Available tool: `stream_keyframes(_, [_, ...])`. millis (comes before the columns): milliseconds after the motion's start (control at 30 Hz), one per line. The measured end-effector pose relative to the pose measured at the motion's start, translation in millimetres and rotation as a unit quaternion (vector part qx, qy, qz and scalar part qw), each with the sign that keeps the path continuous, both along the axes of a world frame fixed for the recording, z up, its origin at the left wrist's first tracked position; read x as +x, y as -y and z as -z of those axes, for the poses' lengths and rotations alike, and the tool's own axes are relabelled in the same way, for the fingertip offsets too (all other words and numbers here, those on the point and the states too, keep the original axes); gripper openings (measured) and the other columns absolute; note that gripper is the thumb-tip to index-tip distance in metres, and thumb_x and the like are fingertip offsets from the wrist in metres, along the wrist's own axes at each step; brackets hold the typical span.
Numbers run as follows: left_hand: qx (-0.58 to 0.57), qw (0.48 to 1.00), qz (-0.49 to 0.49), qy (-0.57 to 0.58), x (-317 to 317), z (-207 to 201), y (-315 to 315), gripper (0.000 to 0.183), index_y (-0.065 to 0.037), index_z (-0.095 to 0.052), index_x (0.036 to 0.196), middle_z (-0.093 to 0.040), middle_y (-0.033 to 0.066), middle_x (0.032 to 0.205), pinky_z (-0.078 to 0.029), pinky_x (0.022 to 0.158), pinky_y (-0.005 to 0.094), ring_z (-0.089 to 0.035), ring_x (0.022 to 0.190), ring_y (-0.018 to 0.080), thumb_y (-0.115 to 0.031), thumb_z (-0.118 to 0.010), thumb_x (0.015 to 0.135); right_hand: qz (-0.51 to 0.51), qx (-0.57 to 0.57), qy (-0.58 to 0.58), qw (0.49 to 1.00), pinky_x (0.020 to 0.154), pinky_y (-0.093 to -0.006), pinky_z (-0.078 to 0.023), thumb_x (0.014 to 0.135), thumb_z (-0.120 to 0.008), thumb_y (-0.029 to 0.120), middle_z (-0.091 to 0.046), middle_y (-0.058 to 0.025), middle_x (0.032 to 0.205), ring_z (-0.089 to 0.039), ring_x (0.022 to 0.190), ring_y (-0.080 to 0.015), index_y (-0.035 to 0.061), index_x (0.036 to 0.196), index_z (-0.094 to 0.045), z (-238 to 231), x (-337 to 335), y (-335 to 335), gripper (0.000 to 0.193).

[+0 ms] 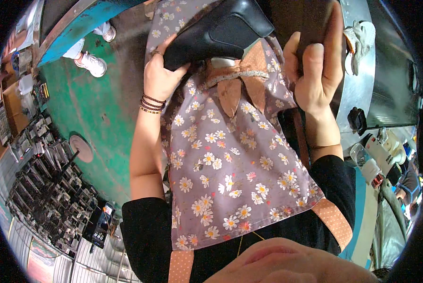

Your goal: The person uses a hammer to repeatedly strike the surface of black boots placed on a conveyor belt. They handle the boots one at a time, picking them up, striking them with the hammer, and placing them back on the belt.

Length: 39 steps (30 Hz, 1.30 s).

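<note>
My left hand (162,75) is closed round the near left end of a black leather shoe upper (221,35) with a curved stitched panel. The upper is held tilted in front of my apron's orange bow (237,78). To the right, my right hand (317,75) is raised with its thumb and one finger bent and another finger stretched straight up. Its fingers lie against a dark, flat, brownish thing (308,21), whose kind I cannot make out. The far ends of both held things run toward the top edge of the picture.
A metal machine edge (362,89) with a glove-like whitish thing (360,42) on it stands close at the right. On the left, a rack of dark metal parts (51,179) borders the green floor (98,122). Another person's white shoes (92,64) are at the upper left, near a blue beam (74,30).
</note>
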<state>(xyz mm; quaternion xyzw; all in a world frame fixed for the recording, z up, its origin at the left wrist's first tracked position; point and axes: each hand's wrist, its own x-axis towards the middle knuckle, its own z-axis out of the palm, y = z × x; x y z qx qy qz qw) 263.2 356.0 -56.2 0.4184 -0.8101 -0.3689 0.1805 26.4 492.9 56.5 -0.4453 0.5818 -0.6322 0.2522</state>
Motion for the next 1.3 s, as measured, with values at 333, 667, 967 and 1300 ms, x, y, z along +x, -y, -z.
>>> stream_keyframes(333, [-0.067,0.997,-0.037,0.033,4.2,12.5,-17.1,0.064,-0.011,-0.059,0.124,-0.068,0.0162,0.107,-0.053,0.083,0.0408,-0.066,0.097,0.0356,-0.021,-0.082,0.065,-0.302,0.262,-0.191,0.896,0.095,-0.0341,-0.047,0.095,-0.048,0.002,-0.056,-0.0138,0.134,-0.060,0.115,-0.0286,0.0083,0.142,-0.044,1.4,11.9,22.8,0.048])
stream_keyframes(667, [-0.081,0.996,-0.037,-0.003,-0.7,15.4,-18.4,0.064,-0.011,-0.059,0.124,-0.067,0.0154,0.111,-0.053,0.084,0.0398,-0.065,0.099,0.0339,-0.015,-0.081,0.064,-0.287,0.263,-0.234,0.891,0.071,-0.0427,-0.050,0.094,-0.051,0.002,-0.065,-0.0237,0.096,-0.064,0.073,-0.0360,0.0131,0.143,-0.044,6.0,14.6,24.0,0.051])
stream_keyframes(967, [-0.078,0.996,-0.038,0.008,-3.4,7.8,-14.7,0.046,-0.010,-0.063,0.109,-0.069,0.0165,0.095,-0.054,0.076,0.0419,-0.067,0.089,0.0354,-0.018,-0.080,0.066,-0.314,0.353,-0.231,0.850,0.097,-0.0356,-0.044,0.095,-0.051,0.004,-0.053,-0.0159,0.135,-0.053,0.119,-0.0306,0.0064,0.141,-0.043,3.7,13.5,21.5,0.047])
stream_keyframes(1300, [-0.042,0.999,-0.008,-0.014,-0.6,9.8,0.3,0.065,-0.019,-0.058,0.126,-0.068,0.0183,0.096,-0.054,0.079,0.0408,-0.067,0.090,0.0354,-0.022,-0.080,0.066,-0.232,0.191,-0.278,0.912,0.092,-0.0364,-0.050,0.095,-0.050,0.003,-0.054,-0.0154,0.135,-0.057,0.116,-0.0351,0.0094,0.142,-0.044,21.4,-21.4,-5.2,0.048])
